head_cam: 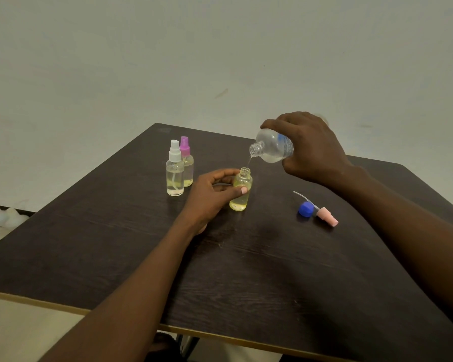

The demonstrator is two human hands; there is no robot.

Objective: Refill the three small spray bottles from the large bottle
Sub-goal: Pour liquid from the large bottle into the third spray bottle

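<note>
At frame centre, the left hand (209, 197) grips an uncapped small bottle (241, 190); the right hand (309, 148) tilts the large bottle (272, 147) above it, apparently trickling liquid.

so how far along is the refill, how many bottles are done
None looks finished. In hand: the right hand tips the large bottle over the open small bottle, steadied by the left hand; its pink sprayer and the blue cap lie on the table. Left: the white-topped bottle and purple-topped bottle, both capped and low.
</note>
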